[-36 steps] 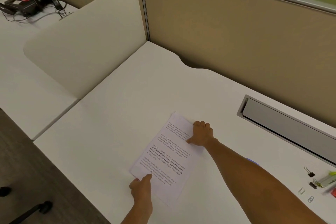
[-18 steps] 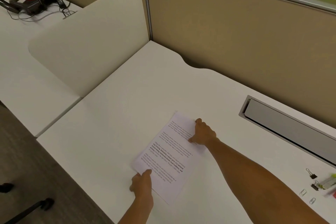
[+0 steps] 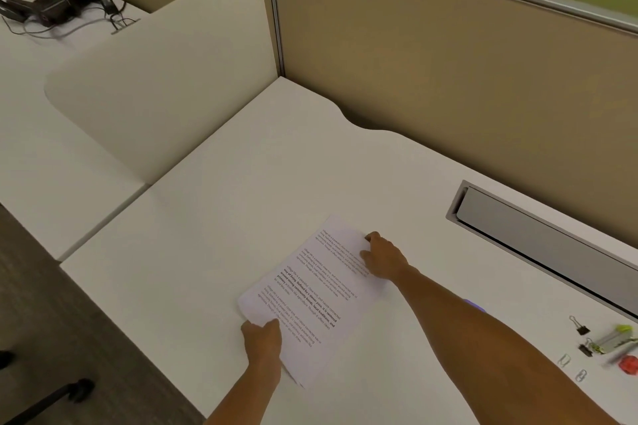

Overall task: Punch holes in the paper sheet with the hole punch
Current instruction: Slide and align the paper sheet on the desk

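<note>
A printed paper sheet (image 3: 310,290) lies slanted on the white desk (image 3: 241,200). My left hand (image 3: 262,338) pinches its near left corner, thumb on top. My right hand (image 3: 383,257) grips the sheet's far right edge with curled fingers. A small purple object (image 3: 474,305) peeks out behind my right forearm; what it is cannot be told. No hole punch shows clearly.
A grey cable-tray flap (image 3: 538,238) is set into the desk at the right. Binder clips (image 3: 581,328), paper clips (image 3: 564,360), a grey-green tool (image 3: 616,338) and a red object (image 3: 629,364) lie far right. A white divider (image 3: 165,79) stands left; a router (image 3: 41,3) sits beyond it.
My right hand has turned from resting knuckles-up on the sheet to gripping its right edge. My left hand keeps hold of the near corner. The sheet has barely moved.
</note>
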Demonstrator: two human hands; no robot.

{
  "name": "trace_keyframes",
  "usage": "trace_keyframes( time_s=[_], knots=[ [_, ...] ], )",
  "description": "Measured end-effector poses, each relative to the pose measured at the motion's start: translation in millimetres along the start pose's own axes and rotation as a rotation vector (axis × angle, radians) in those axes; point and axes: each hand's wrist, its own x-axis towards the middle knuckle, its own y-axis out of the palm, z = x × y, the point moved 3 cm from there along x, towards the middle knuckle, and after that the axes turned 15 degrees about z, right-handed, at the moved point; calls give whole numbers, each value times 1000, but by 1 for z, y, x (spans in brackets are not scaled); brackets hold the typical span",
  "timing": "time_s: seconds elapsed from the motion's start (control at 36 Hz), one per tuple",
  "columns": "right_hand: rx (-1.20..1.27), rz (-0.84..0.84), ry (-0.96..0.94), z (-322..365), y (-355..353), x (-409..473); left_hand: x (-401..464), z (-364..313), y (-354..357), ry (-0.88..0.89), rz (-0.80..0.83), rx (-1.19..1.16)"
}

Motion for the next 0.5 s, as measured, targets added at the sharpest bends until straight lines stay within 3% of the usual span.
trace_keyframes(
  time_s=[0.33,0.5],
  knots=[
    [109,59,1,-20,10,-18,14,-8,-23,90,1,260],
    [282,50,14,-42,33,-41,16,-8,-36,189,39,404]
  ],
)
